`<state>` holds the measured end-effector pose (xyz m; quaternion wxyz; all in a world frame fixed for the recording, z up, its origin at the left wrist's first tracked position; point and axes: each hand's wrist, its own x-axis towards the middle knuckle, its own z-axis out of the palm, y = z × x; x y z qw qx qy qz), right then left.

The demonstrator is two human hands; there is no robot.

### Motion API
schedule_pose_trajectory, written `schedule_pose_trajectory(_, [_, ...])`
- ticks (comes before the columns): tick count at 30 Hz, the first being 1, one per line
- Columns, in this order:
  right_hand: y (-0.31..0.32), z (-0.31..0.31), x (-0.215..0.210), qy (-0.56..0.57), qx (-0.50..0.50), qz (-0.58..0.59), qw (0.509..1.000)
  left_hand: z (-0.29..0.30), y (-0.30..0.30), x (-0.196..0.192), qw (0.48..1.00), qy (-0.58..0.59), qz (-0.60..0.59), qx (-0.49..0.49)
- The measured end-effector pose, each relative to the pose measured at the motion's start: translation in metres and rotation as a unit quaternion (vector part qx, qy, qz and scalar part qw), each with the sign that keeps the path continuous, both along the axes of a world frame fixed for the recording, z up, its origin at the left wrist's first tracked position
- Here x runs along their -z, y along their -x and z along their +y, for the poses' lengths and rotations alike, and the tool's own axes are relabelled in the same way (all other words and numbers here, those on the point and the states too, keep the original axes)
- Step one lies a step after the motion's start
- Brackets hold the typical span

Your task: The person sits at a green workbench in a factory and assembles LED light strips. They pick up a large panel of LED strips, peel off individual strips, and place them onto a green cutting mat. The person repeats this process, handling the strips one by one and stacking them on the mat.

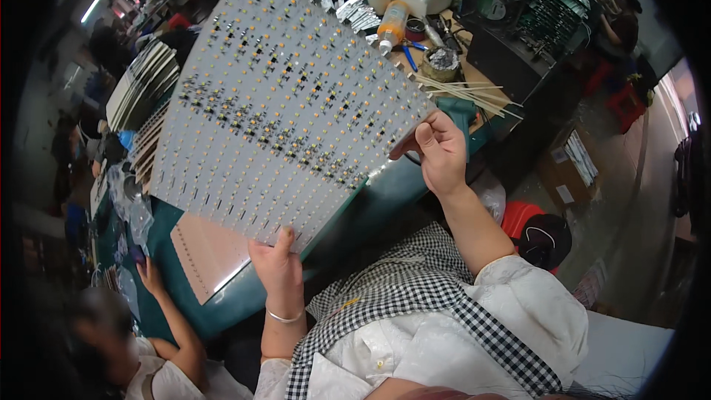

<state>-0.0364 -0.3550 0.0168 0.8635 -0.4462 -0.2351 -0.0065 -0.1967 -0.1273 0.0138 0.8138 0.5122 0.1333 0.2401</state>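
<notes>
Fingers [285,237] of the left hand [276,270] pinch the lower edge of a grey panel [274,96], the thumb lying over its face; those of the right hand [442,155] clamp its right corner, thumb in front and the others behind. Judging by its face, the panel already carries long rows of small yellow and black parts; whether any remain to be fitted or checked cannot be told. It is held tilted up over the table [392,189], not laid flat, so setting it down appears undone. Most of the panel spreads up and to the left of both grips, reaching well beyond them toward the table's far edge. Whether its lower edge touches the table is unclear. Just left of the left hand, near the table's near edge, lies a pinkish board [211,248], partly hidden by the panel. Blue pliers [409,55] and thin sticks [474,90] lie toward the table's right end.
</notes>
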Motion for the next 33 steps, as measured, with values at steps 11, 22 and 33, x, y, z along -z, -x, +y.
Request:
schedule_pose_trajectory(11, [-0.018, -0.025, -0.018, -0.09, -0.031, 0.073, 0.993, 0.008, -0.005, 0.007, 0.988, 0.14, 0.058, 0.043])
schedule_pose_trajectory(22, [-0.142, -0.16, 0.06, 0.095, 0.267, 0.276, 0.918, 0.094, 0.029, 0.011, 0.995, -0.045, -0.007, -0.089])
schedule_pose_trajectory(33, [-0.126, -0.113, 0.051, 0.626, 0.351, -0.199, 0.667, 0.085, 0.052, 0.041, 0.992, -0.067, 0.077, -0.074])
